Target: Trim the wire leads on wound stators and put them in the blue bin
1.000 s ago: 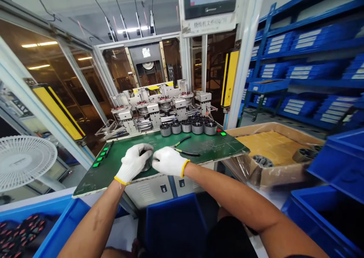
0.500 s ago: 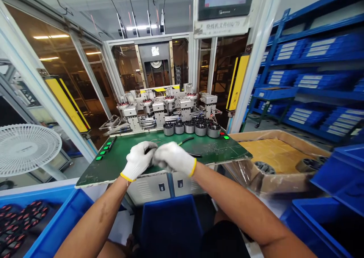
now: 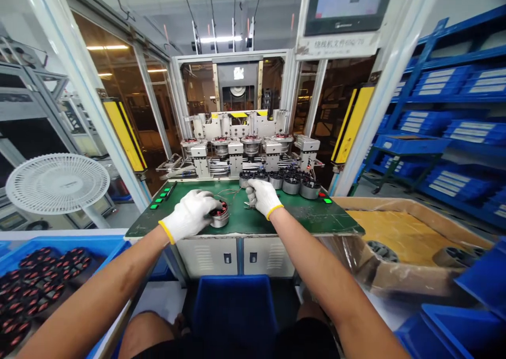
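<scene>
The bare left forearm (image 3: 106, 290) and right forearm (image 3: 312, 264) reach forward, the white-gloved left grip (image 3: 190, 215) curled palm-down, the gloved right grip (image 3: 263, 198) angled down, fingers bunched

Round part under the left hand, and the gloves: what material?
The round part looks like satin grey metal around glossy red windings, maybe enamelled wire; too small to be sure. The gloves look like matte white knit fabric, with a yellow cuff edge.

Head camera faces forward-down, fairly near the hands (image 3: 190, 215).
</scene>
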{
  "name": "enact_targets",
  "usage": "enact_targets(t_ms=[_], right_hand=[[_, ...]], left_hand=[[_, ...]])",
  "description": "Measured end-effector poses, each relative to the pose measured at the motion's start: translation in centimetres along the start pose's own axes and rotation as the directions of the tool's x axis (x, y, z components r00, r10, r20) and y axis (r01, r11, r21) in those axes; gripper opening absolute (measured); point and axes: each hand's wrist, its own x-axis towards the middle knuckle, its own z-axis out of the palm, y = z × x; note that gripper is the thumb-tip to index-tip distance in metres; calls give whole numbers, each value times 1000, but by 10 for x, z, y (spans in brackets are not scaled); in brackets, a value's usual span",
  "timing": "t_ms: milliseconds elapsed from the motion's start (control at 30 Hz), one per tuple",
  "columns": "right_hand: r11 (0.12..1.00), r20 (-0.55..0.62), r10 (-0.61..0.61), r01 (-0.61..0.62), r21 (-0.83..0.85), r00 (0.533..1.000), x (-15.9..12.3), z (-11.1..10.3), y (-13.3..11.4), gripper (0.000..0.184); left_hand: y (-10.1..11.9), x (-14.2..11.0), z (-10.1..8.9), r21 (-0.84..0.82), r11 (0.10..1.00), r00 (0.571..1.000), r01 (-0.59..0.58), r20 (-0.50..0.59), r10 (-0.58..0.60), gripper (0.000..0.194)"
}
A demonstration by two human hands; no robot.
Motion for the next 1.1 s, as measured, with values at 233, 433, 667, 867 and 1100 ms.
enact_targets(t_ms=[233, 433, 667, 867, 1100], right_hand=[[990, 81, -6, 18, -143, 997, -17, 4, 23, 28], [927, 326, 4, 119, -356, 945, -38, 11, 24, 34], [931, 365, 15, 120, -345, 931, -53, -16, 29, 54], [907, 131, -127, 169, -387, 983, -30, -55, 2, 52], [583, 27, -527, 384, -716, 849, -39, -5, -11, 41]], left_hand=[[25, 10, -6, 127, 976, 976, 174, -156, -154, 55], [6, 40, -28, 36, 994, 993, -104, 58, 102, 35], [-8, 59, -7, -126, 991, 975, 49, 222, -20, 38], [-15, 45, -5, -117, 973, 966, 201, 191, -177, 34], [5, 34, 4, -16, 887, 885, 462, 82, -459, 29]])
